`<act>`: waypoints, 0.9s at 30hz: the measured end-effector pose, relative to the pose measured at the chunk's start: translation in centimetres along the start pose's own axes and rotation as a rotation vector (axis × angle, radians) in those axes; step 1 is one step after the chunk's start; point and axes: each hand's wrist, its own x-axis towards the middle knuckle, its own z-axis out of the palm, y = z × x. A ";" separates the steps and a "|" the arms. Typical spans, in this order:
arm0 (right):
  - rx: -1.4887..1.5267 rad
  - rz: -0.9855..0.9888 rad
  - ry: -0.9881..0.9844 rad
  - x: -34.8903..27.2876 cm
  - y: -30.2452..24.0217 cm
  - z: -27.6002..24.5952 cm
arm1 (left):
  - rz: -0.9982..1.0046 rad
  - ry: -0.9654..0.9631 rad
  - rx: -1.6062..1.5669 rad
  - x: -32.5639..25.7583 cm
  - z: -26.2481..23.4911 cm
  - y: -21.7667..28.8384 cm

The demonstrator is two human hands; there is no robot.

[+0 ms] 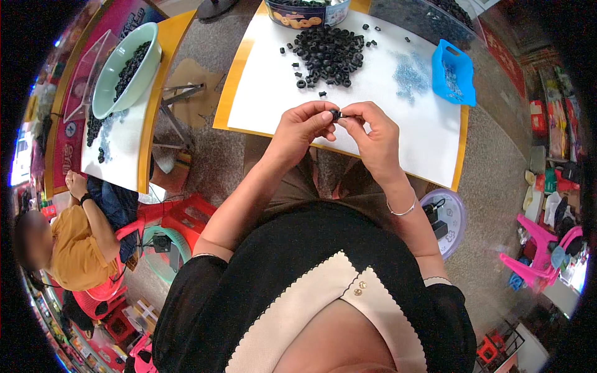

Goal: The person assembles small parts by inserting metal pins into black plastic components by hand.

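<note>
Over the near edge of the white-topped table [385, 146], my left hand [298, 130] pinches a small round black part [335, 114] between thumb and fingertips. My right hand [375, 133] meets it from the other side, its thumb and forefinger pressed together at the part. Whatever tiny piece the right fingertips hold is too small to name. Just beyond the hands lies a heap of small black ring-like parts [326, 53], with several strays around it. Farther right, tiny clear bluish pieces [410, 78] are spread on the white surface.
A blue handled tray [471, 94] with clear pieces stands at the table's right edge. Behind the heap is a round tin [305, 17]. On the left, another table holds a pale green basin [152, 56] of black parts; a person [81, 242] sits there. A red stool [186, 217] stands nearby.
</note>
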 end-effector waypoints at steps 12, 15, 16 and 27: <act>-0.198 -0.316 -0.079 -0.3 0.7 -0.4 | -0.040 -0.012 0.325 -0.4 0.0 1.1; -0.175 -0.299 -0.097 -0.5 0.4 -0.5 | -0.053 -0.021 0.366 -0.5 0.3 1.1; -0.176 -0.298 -0.096 -0.6 0.4 -0.6 | -0.056 -0.022 0.378 -0.4 0.4 1.1; -0.110 -0.208 -0.091 -0.8 1.5 -0.7 | -0.142 -0.071 0.300 -0.2 1.1 0.8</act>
